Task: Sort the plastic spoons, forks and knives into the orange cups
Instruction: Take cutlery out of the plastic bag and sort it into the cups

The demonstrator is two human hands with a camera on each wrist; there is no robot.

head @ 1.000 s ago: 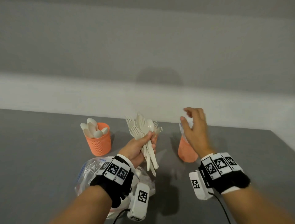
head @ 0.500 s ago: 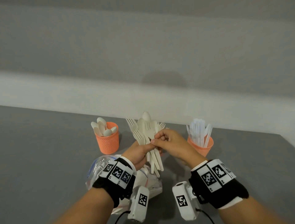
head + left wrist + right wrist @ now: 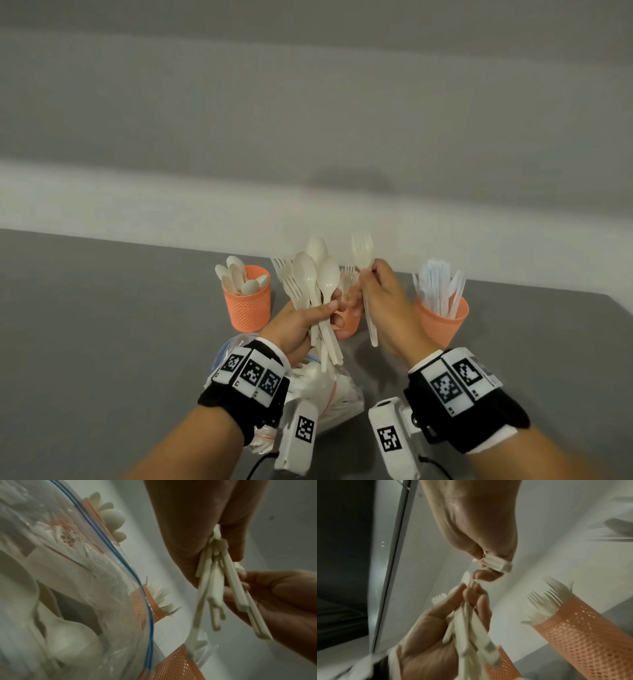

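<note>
Between right fingers [image 3: 368, 274]: fork [image 3: 363, 255]

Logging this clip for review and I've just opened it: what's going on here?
A person is sorting white plastic cutlery into three orange mesh cups on a grey table. The left hand grips a mixed bunch of spoons and forks; the right hand pinches a single fork upright, apart from the bunch. The left cup holds spoons, the right cup holds knives, and the middle cup, mostly hidden behind the hands, holds forks. A clear zip bag with more cutlery lies under the wrists.
</note>
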